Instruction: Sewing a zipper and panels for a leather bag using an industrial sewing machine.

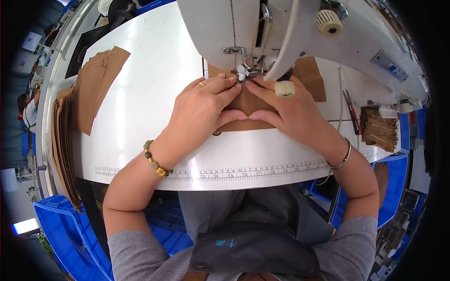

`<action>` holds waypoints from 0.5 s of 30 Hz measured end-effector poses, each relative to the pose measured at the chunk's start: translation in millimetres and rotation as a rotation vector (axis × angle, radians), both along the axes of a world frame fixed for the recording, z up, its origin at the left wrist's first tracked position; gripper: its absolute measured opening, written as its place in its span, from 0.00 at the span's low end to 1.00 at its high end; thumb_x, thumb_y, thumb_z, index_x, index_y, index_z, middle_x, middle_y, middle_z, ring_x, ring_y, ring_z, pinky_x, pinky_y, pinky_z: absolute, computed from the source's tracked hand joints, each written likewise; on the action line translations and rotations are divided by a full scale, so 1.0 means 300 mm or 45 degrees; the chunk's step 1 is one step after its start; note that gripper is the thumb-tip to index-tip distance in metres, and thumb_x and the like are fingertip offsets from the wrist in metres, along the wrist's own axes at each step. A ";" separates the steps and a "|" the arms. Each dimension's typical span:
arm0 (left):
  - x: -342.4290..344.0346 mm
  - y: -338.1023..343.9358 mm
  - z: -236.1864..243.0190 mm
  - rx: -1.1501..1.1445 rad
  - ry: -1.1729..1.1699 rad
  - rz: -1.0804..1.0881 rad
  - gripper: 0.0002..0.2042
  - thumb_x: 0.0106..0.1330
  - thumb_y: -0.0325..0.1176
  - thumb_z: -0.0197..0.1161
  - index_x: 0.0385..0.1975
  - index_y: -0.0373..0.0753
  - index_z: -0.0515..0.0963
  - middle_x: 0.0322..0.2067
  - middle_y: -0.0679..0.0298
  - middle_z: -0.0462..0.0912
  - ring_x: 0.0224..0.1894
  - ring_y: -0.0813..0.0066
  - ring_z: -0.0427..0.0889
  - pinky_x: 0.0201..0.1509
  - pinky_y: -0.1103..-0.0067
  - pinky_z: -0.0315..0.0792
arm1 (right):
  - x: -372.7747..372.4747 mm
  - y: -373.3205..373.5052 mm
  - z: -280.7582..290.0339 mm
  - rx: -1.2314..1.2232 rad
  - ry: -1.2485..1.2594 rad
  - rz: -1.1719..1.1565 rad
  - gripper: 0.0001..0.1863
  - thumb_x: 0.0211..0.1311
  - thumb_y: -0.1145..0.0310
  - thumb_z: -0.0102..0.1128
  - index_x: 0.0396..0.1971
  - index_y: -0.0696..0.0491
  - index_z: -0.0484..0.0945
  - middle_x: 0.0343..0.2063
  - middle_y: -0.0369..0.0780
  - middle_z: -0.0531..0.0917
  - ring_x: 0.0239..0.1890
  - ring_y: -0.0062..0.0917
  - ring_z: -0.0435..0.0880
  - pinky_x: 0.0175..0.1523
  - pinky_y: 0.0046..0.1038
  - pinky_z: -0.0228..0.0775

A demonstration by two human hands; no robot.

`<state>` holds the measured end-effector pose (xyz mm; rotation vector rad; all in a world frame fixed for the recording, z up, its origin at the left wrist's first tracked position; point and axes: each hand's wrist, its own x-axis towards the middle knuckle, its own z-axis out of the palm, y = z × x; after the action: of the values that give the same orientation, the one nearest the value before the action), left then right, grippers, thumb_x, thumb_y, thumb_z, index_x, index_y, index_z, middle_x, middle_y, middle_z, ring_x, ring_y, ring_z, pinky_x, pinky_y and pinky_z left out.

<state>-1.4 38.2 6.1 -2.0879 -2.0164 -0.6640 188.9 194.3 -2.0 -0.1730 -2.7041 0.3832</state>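
A brown piece of fabric (246,102) lies under the needle area of a white sewing machine (215,28). My left hand (199,110) presses and grips its left side, fingertips close beside the presser foot (242,73). On the right side, my right hand (300,110) holds the same piece, with some fingers partly hidden behind the machine's head and a cream knob (284,89). Both thumbs stretch inward and meet tip to tip near the fabric's front edge. Between the hands the fabric rises in a slight ridge toward the foot.
Brown cut pieces (101,77) lie fanned at the left, beside a bundle (62,140) overhanging the table edge. Red-and-black snips (352,113) and stacked brown strips (379,130) sit right. A printed ruler (229,174) follows the front edge. Blue bins (58,229) stand below.
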 end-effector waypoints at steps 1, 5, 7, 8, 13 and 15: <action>-0.002 0.000 -0.001 -0.001 0.000 -0.002 0.27 0.56 0.49 0.76 0.53 0.40 0.87 0.53 0.62 0.88 0.52 0.58 0.86 0.60 0.68 0.80 | 0.000 0.000 0.001 -0.015 -0.005 0.005 0.27 0.59 0.51 0.73 0.51 0.56 0.84 0.54 0.44 0.84 0.65 0.39 0.78 0.73 0.50 0.64; -0.004 0.002 -0.001 0.026 0.035 -0.019 0.27 0.57 0.49 0.76 0.53 0.41 0.88 0.53 0.62 0.88 0.52 0.57 0.86 0.58 0.69 0.81 | -0.001 0.002 -0.006 0.016 0.023 0.013 0.26 0.59 0.52 0.73 0.50 0.56 0.84 0.54 0.44 0.85 0.64 0.39 0.78 0.73 0.50 0.64; -0.002 0.004 0.001 0.027 0.026 -0.016 0.27 0.57 0.50 0.76 0.53 0.41 0.88 0.53 0.62 0.88 0.52 0.57 0.86 0.58 0.69 0.81 | -0.003 0.003 -0.005 0.012 0.035 -0.003 0.25 0.59 0.52 0.73 0.48 0.56 0.85 0.53 0.45 0.85 0.64 0.39 0.78 0.73 0.50 0.64; -0.004 0.002 0.001 0.014 0.018 -0.009 0.27 0.57 0.50 0.75 0.53 0.41 0.88 0.53 0.62 0.88 0.52 0.58 0.86 0.58 0.69 0.81 | -0.005 0.004 -0.004 0.012 0.036 0.000 0.25 0.59 0.52 0.73 0.48 0.56 0.85 0.53 0.45 0.85 0.64 0.39 0.78 0.73 0.50 0.64; -0.006 0.006 0.000 0.015 0.008 -0.011 0.26 0.57 0.50 0.75 0.53 0.41 0.88 0.53 0.62 0.88 0.51 0.58 0.87 0.58 0.70 0.81 | -0.006 0.010 -0.012 0.023 0.009 0.000 0.24 0.59 0.52 0.73 0.44 0.57 0.86 0.50 0.46 0.85 0.63 0.40 0.79 0.73 0.49 0.64; -0.005 0.004 -0.001 0.016 0.010 -0.011 0.26 0.57 0.49 0.75 0.52 0.40 0.88 0.52 0.62 0.88 0.51 0.58 0.87 0.57 0.70 0.81 | -0.007 0.007 -0.014 0.034 0.032 -0.002 0.24 0.59 0.52 0.73 0.43 0.57 0.86 0.49 0.46 0.85 0.62 0.41 0.79 0.73 0.49 0.64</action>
<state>-2.8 39.2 5.7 -2.0903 -1.9943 -0.6673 186.8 196.3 -6.2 -0.1621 -2.6830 0.3463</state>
